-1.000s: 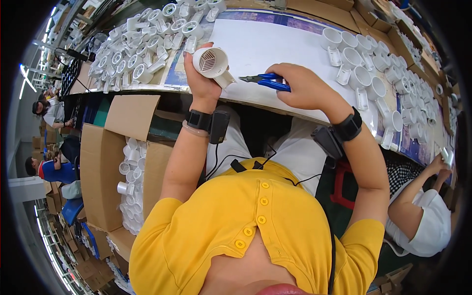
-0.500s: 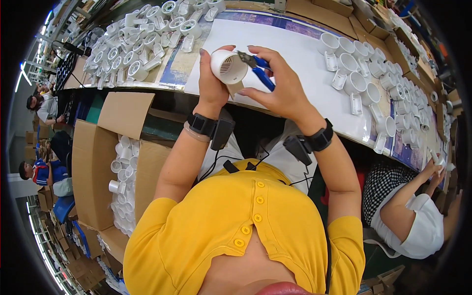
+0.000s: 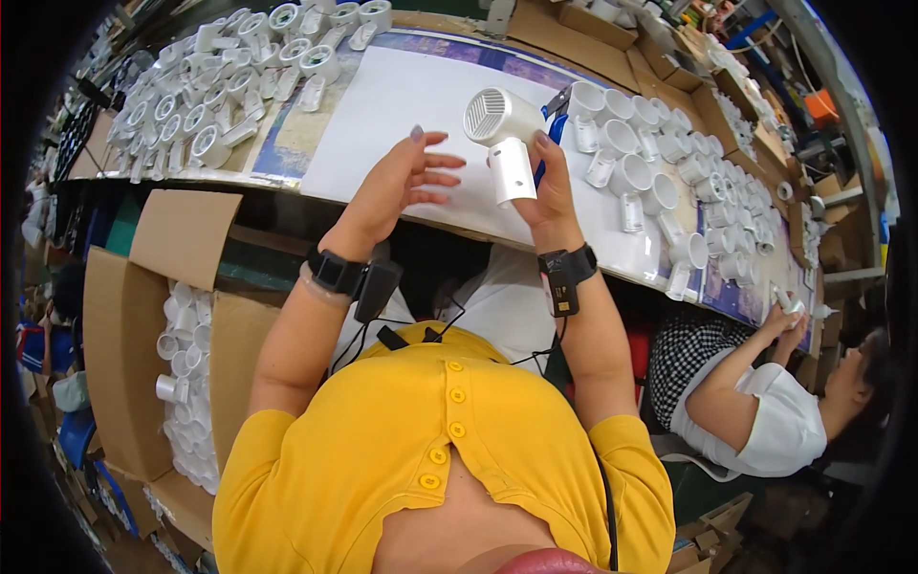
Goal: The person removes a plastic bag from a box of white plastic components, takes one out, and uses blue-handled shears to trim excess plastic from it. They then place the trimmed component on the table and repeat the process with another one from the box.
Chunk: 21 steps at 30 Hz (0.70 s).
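A white plastic housing, a short cylinder with a slotted end and a flat rectangular stem, is held above the table. My right hand grips it from the right, with the thumb by the stem; most of the fingers are hidden behind it. The same hand also keeps a pair of blue-handled pliers, jaws pointing up, beside the housing. To the left, my left hand is empty with its fingers spread, apart from the housing.
White sheeting covers the middle of the table. White housings are heaped at left, and rows of white cups stand at right. A cardboard box of white parts is at lower left. Another person works at right.
My left hand has let go of the housing and moved left. The housing, now in my right hand with the pliers, has swung right and turned its slotted end toward me.
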Each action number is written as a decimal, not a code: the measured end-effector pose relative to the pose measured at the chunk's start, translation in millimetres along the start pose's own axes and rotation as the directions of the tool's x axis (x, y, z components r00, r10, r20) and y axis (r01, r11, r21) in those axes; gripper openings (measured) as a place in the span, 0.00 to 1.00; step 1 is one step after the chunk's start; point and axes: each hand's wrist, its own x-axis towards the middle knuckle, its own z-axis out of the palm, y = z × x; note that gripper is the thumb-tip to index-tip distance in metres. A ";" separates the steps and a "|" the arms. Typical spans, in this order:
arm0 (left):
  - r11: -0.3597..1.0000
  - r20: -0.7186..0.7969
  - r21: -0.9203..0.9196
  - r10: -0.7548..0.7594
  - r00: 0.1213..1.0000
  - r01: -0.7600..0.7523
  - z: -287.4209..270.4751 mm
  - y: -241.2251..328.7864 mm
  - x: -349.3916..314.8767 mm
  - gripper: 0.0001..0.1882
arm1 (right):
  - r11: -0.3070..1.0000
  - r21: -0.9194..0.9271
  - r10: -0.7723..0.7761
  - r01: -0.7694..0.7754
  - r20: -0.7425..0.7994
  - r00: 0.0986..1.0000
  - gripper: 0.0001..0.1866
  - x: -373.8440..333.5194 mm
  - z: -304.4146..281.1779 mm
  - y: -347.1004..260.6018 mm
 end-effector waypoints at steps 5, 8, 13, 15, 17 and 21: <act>0.991 0.246 -0.021 -0.122 0.962 0.131 15.6 -5.4 -12.3 0.28 | 0.997 0.053 -0.053 0.053 0.004 0.999 0.27 -5.6 -4.4 9.5; 0.992 0.279 -0.014 -0.116 0.953 0.124 32.2 -4.1 -14.4 0.24 | 0.996 0.057 -0.063 0.063 -0.009 0.998 0.27 -4.1 -13.4 13.0; 0.995 0.286 0.036 -0.101 0.953 0.095 34.4 -3.0 -11.6 0.23 | 0.976 -0.130 -0.171 0.174 0.035 0.985 0.25 -3.9 -18.3 11.7; 0.991 0.298 -0.044 -0.108 0.948 0.127 30.3 -6.0 -10.5 0.22 | 0.942 -0.215 -0.251 0.256 0.049 0.967 0.21 -4.6 -12.8 7.2; 0.987 0.307 -0.081 -0.108 0.946 0.139 26.5 -7.1 -10.4 0.21 | 0.935 -0.214 -0.275 0.283 0.067 0.959 0.20 -6.3 -4.9 2.7; 0.989 0.315 -0.087 -0.090 0.945 0.123 24.9 -7.0 -11.5 0.20 | 0.929 -0.193 -0.302 0.316 0.099 0.948 0.19 -6.7 -7.6 -7.2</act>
